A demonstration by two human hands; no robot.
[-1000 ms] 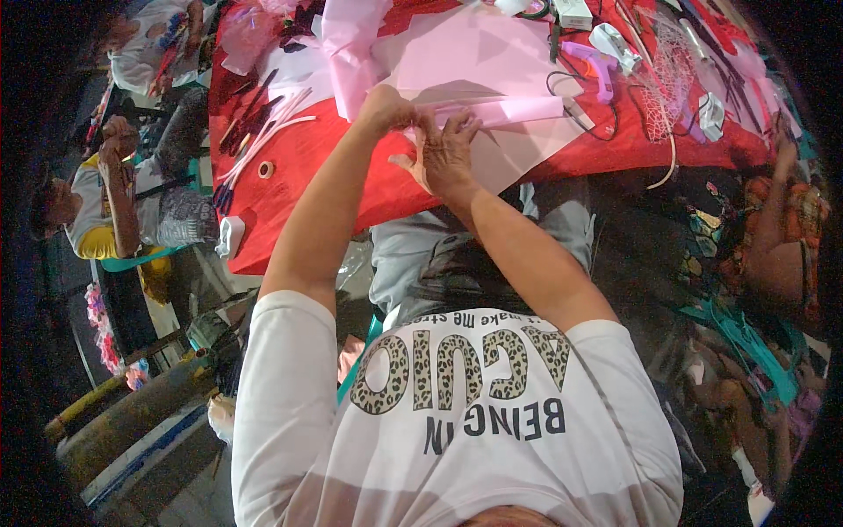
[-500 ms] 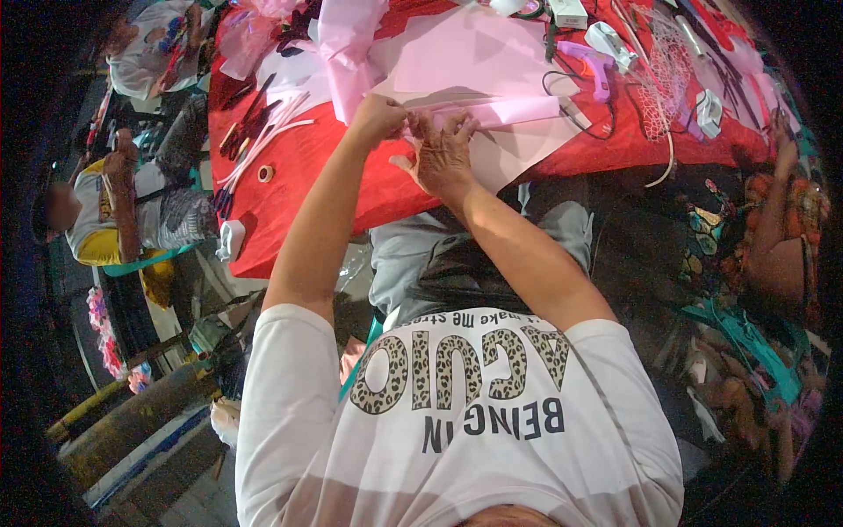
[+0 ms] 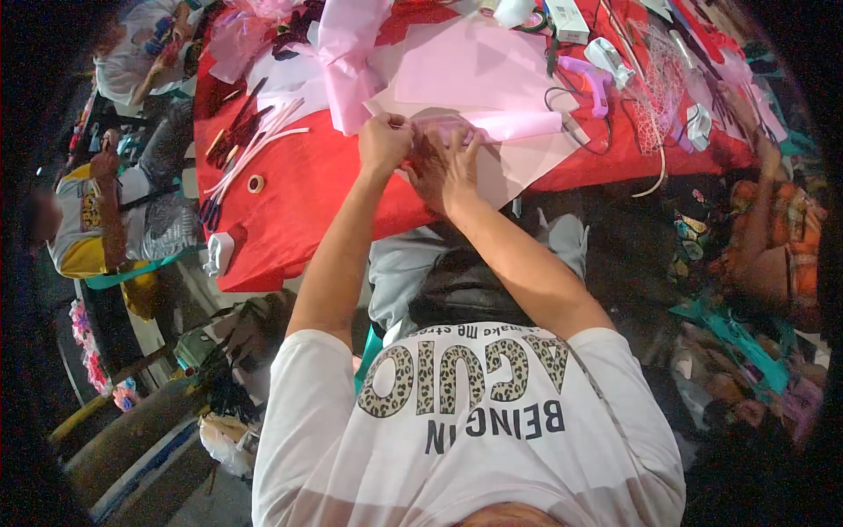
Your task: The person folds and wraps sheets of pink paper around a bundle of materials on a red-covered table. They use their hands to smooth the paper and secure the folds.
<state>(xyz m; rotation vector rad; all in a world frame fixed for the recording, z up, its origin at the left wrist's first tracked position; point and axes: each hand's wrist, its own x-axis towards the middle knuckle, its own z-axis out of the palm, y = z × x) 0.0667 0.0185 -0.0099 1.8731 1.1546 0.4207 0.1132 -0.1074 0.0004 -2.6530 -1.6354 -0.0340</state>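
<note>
Pale pink wrapping sheets (image 3: 474, 66) lie on the red-covered table in front of me, the near edge turned over into a glossy pink fold (image 3: 518, 126). At the left end of that fold, my left hand (image 3: 386, 145) is closed, its fingertips pinching the paper. Beside it my right hand (image 3: 445, 169) rests on the paper, fingers stretched out and pressing on the fold; its thumb side is partly hidden. A gathered pink wrap (image 3: 347, 61) stands just beyond my left hand.
Thin pale sticks (image 3: 263, 145) and a small tape roll (image 3: 255, 183) lie on the red cover (image 3: 290, 230) to the left. At right are a purple glue gun (image 3: 599, 88) with its cord, pink netting (image 3: 659, 97) and a white box (image 3: 566, 21). Other people sit at both sides.
My left hand has shifted slightly right and nearer me, closer to my right hand. The right hand's fingers have drawn closer together on the fold. The view has shifted a little.
</note>
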